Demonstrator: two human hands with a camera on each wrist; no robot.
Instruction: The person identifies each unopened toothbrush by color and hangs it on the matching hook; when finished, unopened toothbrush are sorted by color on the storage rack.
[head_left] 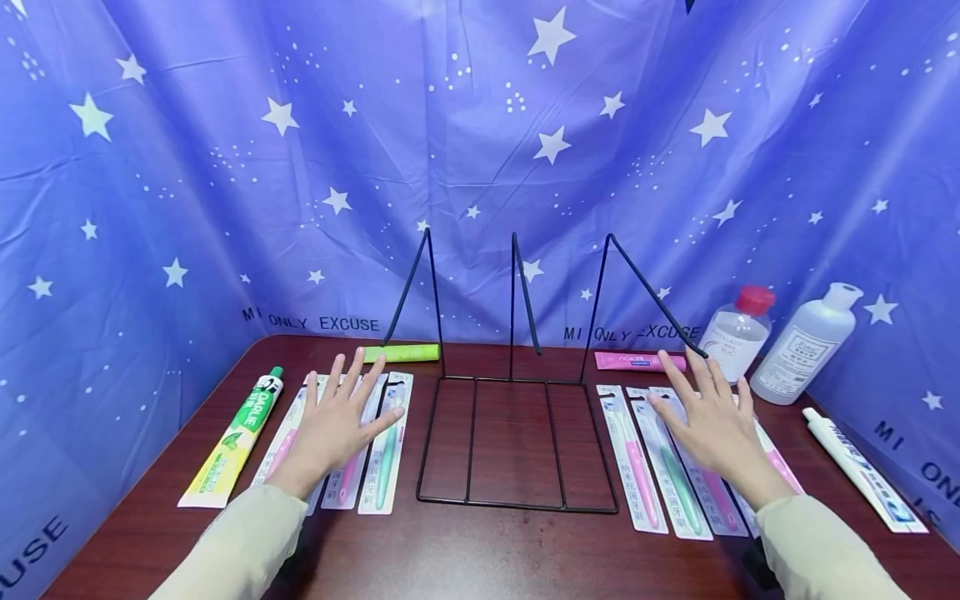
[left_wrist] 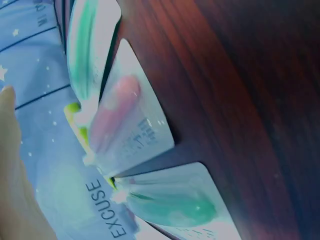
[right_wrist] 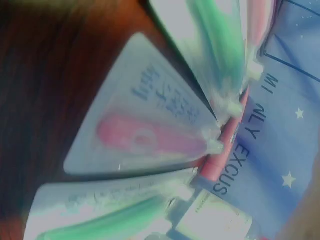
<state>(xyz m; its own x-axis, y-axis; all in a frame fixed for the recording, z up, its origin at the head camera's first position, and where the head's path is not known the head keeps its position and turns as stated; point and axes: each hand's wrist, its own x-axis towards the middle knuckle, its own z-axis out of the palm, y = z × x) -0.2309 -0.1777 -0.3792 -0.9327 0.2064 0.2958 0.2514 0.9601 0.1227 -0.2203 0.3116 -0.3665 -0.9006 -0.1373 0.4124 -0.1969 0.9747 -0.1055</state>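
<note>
Fingers spread, my left hand (head_left: 333, 425) is over a row of packaged toothbrushes (head_left: 386, 450) left of the middle, holding nothing. My right hand (head_left: 716, 425) is likewise spread over a second row of packaged toothbrushes (head_left: 636, 471) on the right. Whether either palm touches the packs cannot be told. Pink and green handles show through the clear fronts. In the left wrist view a pink-handled toothbrush (left_wrist: 117, 112) lies beside green ones; the right wrist view has a pink-handled toothbrush (right_wrist: 150, 135) between green ones. The hands hide parts of both rows.
Between the rows stands a black wire rack (head_left: 517, 505) with three upright prongs. A green-yellow toothpaste tube (head_left: 236, 442) lies far left, a white tube (head_left: 862, 471) far right. Small lime (head_left: 408, 353) and pink (head_left: 630, 361) tubes lie behind. Two bottles (head_left: 738, 337) (head_left: 806, 346) stand back right.
</note>
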